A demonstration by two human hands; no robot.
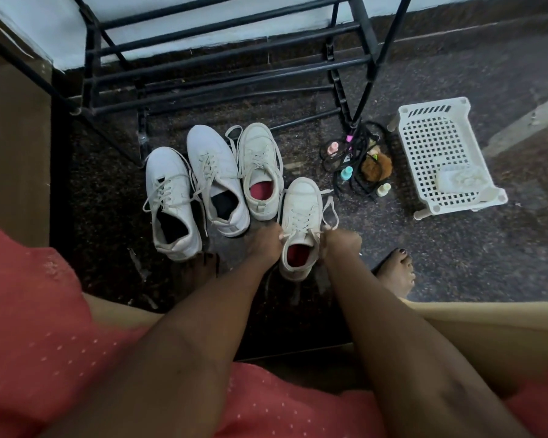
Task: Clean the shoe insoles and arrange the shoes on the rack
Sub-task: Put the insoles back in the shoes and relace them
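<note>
White sneaker [301, 229] sits gripped by left hand [264, 245] and right hand [340, 245], fingers closed on its laces; speckled floor [456, 263] lies open rightward.

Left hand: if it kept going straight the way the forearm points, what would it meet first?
Probably the red-lined white sneaker just beyond it; the left hand now grips the laces of the nearer sneaker. Depth is uncertain.
</note>
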